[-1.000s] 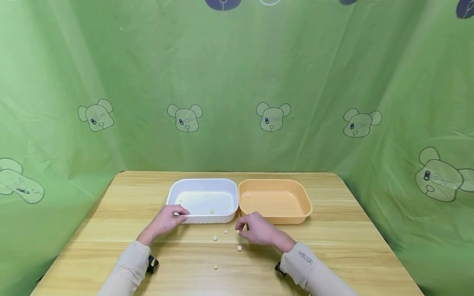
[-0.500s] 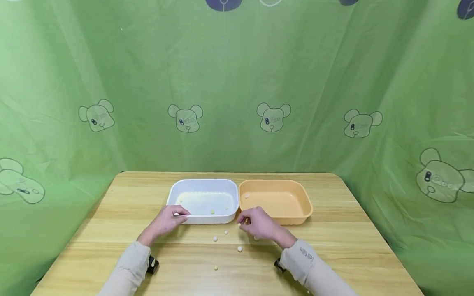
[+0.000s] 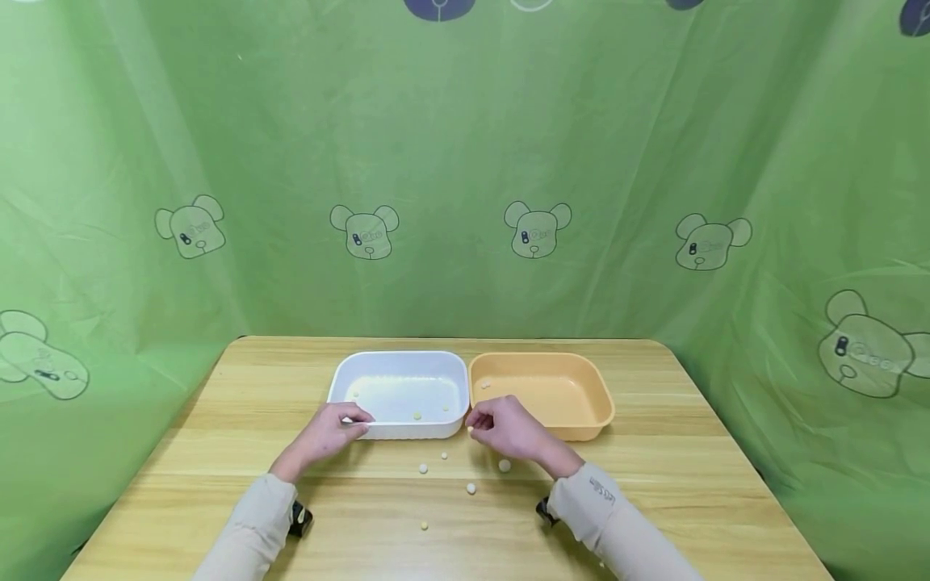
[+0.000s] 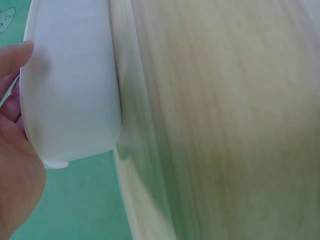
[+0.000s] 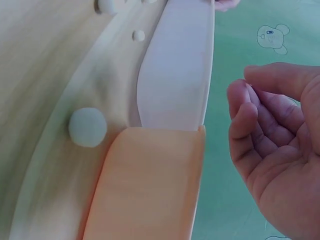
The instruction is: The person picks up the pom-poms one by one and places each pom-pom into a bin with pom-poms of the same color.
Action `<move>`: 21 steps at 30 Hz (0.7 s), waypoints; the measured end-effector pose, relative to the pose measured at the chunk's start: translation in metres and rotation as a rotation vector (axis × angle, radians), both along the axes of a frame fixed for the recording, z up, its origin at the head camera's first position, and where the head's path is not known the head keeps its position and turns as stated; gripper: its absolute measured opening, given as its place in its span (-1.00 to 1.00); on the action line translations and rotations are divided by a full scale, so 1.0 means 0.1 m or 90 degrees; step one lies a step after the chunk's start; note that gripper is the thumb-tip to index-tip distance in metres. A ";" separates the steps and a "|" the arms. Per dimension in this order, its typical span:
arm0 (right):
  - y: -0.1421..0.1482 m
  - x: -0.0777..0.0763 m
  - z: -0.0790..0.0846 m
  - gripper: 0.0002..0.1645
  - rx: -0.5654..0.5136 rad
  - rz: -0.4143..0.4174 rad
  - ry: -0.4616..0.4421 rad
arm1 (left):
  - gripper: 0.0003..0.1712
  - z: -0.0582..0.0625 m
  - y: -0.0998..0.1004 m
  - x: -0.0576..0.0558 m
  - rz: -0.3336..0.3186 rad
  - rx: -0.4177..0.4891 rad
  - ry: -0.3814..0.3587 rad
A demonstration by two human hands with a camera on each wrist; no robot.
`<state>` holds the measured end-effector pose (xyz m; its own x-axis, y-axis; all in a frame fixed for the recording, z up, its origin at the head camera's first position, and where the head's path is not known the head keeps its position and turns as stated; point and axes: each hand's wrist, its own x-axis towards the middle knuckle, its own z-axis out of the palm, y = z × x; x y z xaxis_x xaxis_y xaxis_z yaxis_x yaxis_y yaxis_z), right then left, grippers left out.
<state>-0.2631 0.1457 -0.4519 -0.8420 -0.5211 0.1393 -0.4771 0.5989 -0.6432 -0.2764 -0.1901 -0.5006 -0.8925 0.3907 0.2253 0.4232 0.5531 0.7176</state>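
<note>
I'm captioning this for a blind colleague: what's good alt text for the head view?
A person's left hand grips the near rim of a white tray; the right hand pinches a small pale ball by an orange tray. More small balls lie on the wooden table, before a green curtain.

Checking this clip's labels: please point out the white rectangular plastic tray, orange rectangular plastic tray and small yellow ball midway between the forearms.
White rectangular plastic tray (image 3: 392,395): head view, bare inside floor.
Orange rectangular plastic tray (image 3: 548,397): head view, bare inside floor.
Small yellow ball (image 3: 425,525): head view, its visible middle.
</note>
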 end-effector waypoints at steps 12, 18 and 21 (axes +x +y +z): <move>-0.06 -0.07 0.06 -0.92 -0.026 -0.001 -0.005 | -0.87 0.00 0.00 0.01 -0.005 0.006 -0.006; -0.12 -0.13 0.10 -0.93 -0.016 -0.015 0.006 | -0.87 0.00 -0.01 0.01 -0.010 0.005 -0.002; -0.14 -0.16 0.11 -0.93 -0.011 -0.019 0.010 | -0.87 0.00 -0.01 0.00 -0.010 0.002 0.003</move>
<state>-0.2791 0.1318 -0.4407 -0.8547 -0.4933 0.1618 -0.4694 0.6013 -0.6466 -0.2765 -0.1910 -0.5007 -0.8851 0.4039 0.2312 0.4357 0.5446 0.7167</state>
